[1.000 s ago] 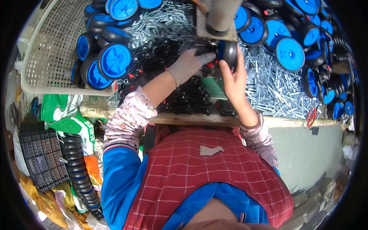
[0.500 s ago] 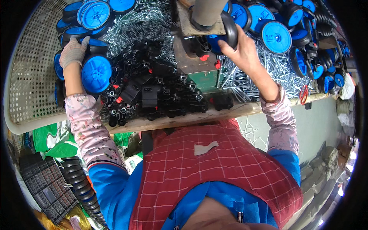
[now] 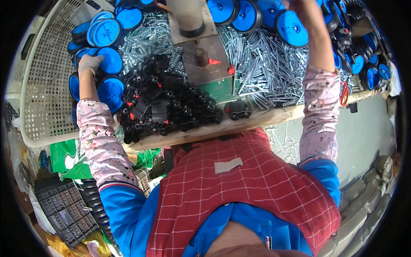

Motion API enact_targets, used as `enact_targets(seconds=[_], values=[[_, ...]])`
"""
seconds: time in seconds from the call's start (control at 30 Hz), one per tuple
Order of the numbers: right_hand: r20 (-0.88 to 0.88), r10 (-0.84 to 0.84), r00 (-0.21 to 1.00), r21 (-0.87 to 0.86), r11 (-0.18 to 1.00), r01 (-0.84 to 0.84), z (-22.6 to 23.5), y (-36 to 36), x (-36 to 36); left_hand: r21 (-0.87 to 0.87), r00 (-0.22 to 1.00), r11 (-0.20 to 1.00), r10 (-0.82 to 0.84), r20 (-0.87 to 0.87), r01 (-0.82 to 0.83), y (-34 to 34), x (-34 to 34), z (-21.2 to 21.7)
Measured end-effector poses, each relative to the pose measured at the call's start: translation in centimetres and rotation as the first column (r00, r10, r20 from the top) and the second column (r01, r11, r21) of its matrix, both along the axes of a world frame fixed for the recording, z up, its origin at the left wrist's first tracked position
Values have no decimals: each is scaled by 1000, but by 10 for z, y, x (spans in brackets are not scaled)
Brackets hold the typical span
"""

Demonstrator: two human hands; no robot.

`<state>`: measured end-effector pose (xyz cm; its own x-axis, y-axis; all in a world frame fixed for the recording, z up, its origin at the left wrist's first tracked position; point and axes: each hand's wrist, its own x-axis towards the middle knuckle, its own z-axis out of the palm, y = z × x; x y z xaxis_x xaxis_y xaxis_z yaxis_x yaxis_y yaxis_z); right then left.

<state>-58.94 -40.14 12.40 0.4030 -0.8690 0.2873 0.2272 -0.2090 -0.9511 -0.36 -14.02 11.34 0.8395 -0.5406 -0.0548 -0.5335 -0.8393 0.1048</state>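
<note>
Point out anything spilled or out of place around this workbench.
Metal pins lie heaped loose on the bench, and more pins are scattered on the floor below its edge, apparently fallen. One black plastic part sits alone near the bench edge, apart from the main pile.

blue-hubbed black wheel [image 3: 109,60] on edge among like wheels, by the white basket [image 3: 40,98]

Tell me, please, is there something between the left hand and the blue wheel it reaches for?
No, nothing visible stands between them. The gloved left hand already rests on a blue wheel at the top of the pile beside the white perforated basket. The heap of black parts lies off to the side.
</note>
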Motion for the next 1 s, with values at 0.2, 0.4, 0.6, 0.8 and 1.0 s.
enact_targets(seconds=[0.2,0.4,0.6,0.8,1.0], values=[[-453,185,872,-261,908,-328,-42,77,22,21,924,955,-291,247,295,-1,-65,-40],[-823,-86,561,-466,666,-582,-119,140,9,-382,850,765,-414,326,519,3,-175,8],[-791,-162,589,-580,504,-640,-125,139,19,-809,436,549,-688,-581,-212,52,-265,-23],[-391,5,920,-259,959,-116,-86,168,32,-630,-32,634,-716,-697,-448,67,-300,-59],[-99,210,973,-115,968,-221,-62,208,62,-593,-159,659,-720,-675,-463,63,-315,-57]])
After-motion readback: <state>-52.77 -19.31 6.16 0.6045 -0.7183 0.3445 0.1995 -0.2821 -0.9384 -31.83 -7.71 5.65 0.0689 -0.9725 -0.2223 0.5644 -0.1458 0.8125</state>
